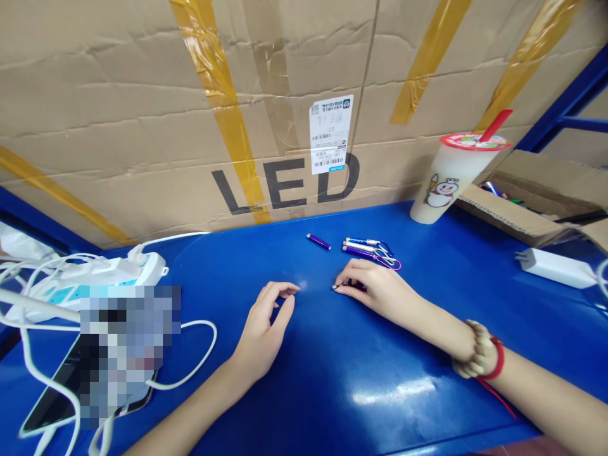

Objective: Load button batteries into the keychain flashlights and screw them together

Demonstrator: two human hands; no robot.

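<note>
Over the blue tabletop [304,354], my right hand [373,285] is closed around a small black cylinder [358,284] with a silver end, mostly hidden by the fingers. My left hand [266,326] hovers to its left, thumb and fingers curved but apart, holding nothing. Just beyond both hands lies a short purple metal tube [318,241] with a silver end. Right of it, three slim keychain penlights lie side by side: a blue one [358,241], a silver one [357,246] and a purple one [357,252], with carabiner clips at their right ends.
A large cardboard box [142,126] marked LED stands behind the table. At the back right are a drink cup [439,180] with a red straw, an open carton [510,218] and a white charger [555,267]. A white power strip [152,269], cables and a phone [61,380] crowd the left.
</note>
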